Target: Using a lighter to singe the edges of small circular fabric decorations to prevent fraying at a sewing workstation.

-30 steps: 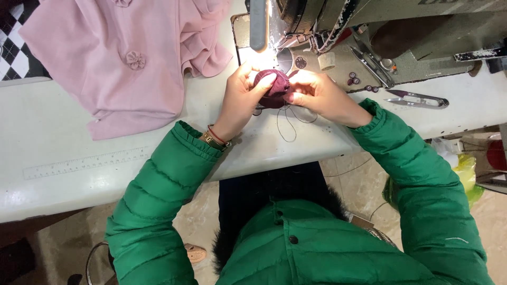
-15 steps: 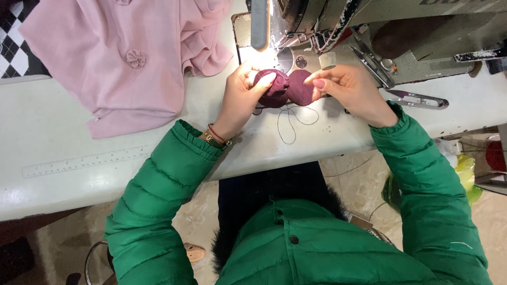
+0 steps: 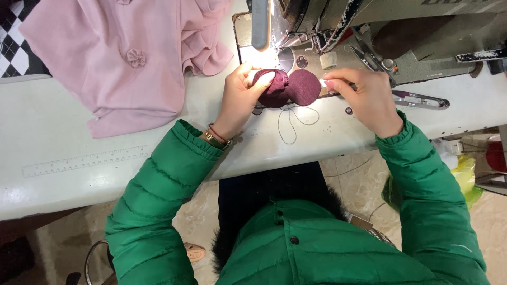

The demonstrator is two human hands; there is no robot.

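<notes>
Both hands (image 3: pixel 301 92) hold maroon fabric piece (image 3: pixel 289 87), seemingly lying left-right.

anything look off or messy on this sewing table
Nothing is damaged or spilled. A loose thread lies in loops on the table below the maroon fabric piece, and the pink garment sits in a rumpled heap.

A small lamp (image 3: pixel 260 24) casts bright glare on the white surface (image 3: pixel 79 132); elsewhere light is even, focus sharp.
</notes>
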